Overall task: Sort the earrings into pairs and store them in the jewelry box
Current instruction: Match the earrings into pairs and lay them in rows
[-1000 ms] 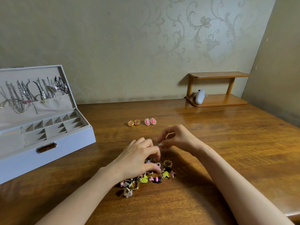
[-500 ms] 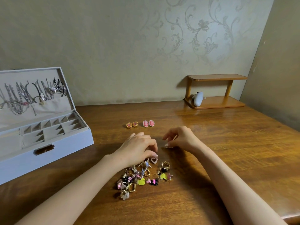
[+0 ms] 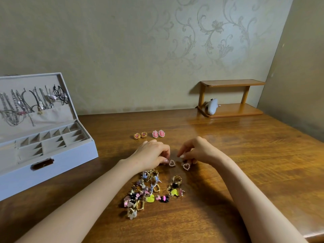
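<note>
Pearl-bead heart earring [image 3: 172, 163] at L hand [image 3: 152, 155], hollow twin [image 3: 186, 166] at R hand [image 3: 199, 151].

The light is dim, warm and even. A pale sheen lies on the wooden table [image 3: 228, 137] at 2 o'clock, before the small shelf [image 3: 231, 109], whose soft shadow falls on the wall [image 3: 122, 50] toward 9 o'clock. Wide-angle bending tilts the edges, and the earring pile [image 3: 150, 192] looks slightly soft.

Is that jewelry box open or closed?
Open: the jewelry box lid stands raised, showing hanging necklaces and divided compartments.
</note>
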